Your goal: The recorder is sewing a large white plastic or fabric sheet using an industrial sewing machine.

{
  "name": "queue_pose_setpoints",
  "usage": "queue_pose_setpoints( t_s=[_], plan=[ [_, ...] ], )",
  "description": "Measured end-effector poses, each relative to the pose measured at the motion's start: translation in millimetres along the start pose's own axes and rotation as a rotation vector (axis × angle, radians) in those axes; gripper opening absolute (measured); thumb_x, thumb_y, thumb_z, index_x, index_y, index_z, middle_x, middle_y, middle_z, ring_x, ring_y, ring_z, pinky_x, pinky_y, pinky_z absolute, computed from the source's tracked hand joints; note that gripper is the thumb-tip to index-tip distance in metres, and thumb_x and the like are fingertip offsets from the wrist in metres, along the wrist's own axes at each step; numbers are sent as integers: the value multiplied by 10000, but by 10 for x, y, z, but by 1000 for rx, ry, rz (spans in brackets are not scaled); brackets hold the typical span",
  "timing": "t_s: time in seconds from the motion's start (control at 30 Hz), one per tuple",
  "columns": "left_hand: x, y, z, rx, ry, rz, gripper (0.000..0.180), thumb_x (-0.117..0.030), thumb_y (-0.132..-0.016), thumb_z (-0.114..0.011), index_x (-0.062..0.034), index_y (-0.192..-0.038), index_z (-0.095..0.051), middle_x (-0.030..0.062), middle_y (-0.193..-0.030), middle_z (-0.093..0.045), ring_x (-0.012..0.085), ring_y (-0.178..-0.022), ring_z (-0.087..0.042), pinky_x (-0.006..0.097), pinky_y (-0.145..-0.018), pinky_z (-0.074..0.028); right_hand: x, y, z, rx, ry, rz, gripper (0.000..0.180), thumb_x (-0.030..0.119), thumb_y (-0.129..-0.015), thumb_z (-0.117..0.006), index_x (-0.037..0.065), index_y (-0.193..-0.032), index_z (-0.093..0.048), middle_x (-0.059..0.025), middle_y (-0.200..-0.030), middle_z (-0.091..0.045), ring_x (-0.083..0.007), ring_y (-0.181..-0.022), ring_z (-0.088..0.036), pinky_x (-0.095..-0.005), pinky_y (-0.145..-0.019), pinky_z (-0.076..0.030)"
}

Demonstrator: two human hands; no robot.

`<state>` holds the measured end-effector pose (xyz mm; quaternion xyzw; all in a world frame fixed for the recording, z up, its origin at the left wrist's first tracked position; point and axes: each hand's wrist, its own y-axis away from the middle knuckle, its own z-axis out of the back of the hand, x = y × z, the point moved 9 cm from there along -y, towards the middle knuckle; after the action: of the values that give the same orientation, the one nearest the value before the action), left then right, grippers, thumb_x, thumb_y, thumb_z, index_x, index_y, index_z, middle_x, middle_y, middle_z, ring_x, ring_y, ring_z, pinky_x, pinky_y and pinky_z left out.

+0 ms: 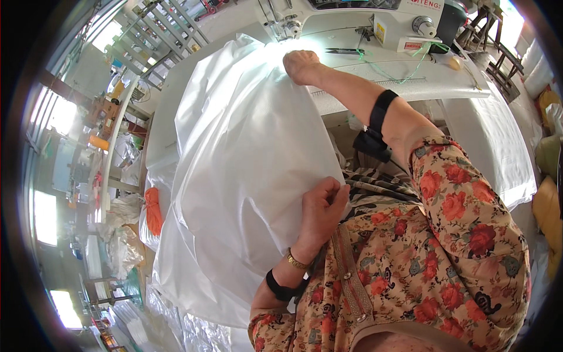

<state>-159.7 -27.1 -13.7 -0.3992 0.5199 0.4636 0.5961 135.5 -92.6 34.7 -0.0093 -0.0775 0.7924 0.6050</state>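
Observation:
A large sheet of shiny white fabric (pixel 246 158) drapes from the sewing machine (pixel 404 26) down over the table's front edge toward my lap. Under the bright lamp, close to the needle area (pixel 288 29), my right hand (pixel 302 66) is closed on the fabric's far right edge. Lower down, my left hand (pixel 324 205) pinches the right edge of the same fabric near my waist. Folds run lengthwise through the cloth between the two hands. Glare hides the exact spot where the fabric meets the needle.
Dark tweezers (pixel 345 51) and green thread (pixel 387 73) lie on the machine table (pixel 434 82) right of my right hand. More white material (pixel 489 141) hangs at the right. An orange bundle (pixel 153 211) sits left of the fabric, with a cluttered shelf (pixel 111 141) beyond.

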Motion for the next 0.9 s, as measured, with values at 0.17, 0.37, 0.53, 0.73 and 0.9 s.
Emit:
queue_pose_setpoints(
  t_s=[0.17,0.37,0.53,0.73,0.9],
  plan=[
    [36,-2,38,10,-236,-118,208,-122,-886,-627,-11,-744,-524,94,-553,-498,144,-478,-427,294,-475,-359,212,537,-18,43,30,16,136,84,-800,-587,68,-875,-699,-116,-962,-698,-271,-912,-680,-392,-710,-538],
    [-81,-9,-22,26,-435,-241,174,-141,-874,-607,-19,-771,-538,177,-648,-583,364,-596,-586,412,-539,-435,428,1274,18,-1,85,21,152,86,-799,-587,-6,-900,-653,-125,-820,-688,-269,-846,-691,-358,-696,-550],
    [-22,-131,-33,36,-505,-243,174,-142,-871,-598,-21,-765,-530,184,-654,-581,389,-631,-593,438,-558,-441,363,1120,23,16,41,62,266,-4,-732,-598,-80,-986,-572,-159,-787,-673,-305,-749,-692,-389,-624,-550],
    [-6,-351,106,-18,-509,-209,177,-129,-864,-596,-15,-750,-522,186,-631,-573,383,-605,-585,440,-528,-429,318,870,40,73,34,45,119,56,-763,-598,20,-842,-680,-127,-831,-689,-261,-835,-691,-349,-685,-539],
    [-119,-574,230,-53,-479,-229,188,-115,-859,-596,2,-738,-511,195,-621,-564,384,-589,-581,435,-515,-425,264,579,56,30,-4,31,130,69,-745,-607,42,-837,-694,-125,-861,-698,-272,-859,-683,-375,-737,-511]
  ],
)
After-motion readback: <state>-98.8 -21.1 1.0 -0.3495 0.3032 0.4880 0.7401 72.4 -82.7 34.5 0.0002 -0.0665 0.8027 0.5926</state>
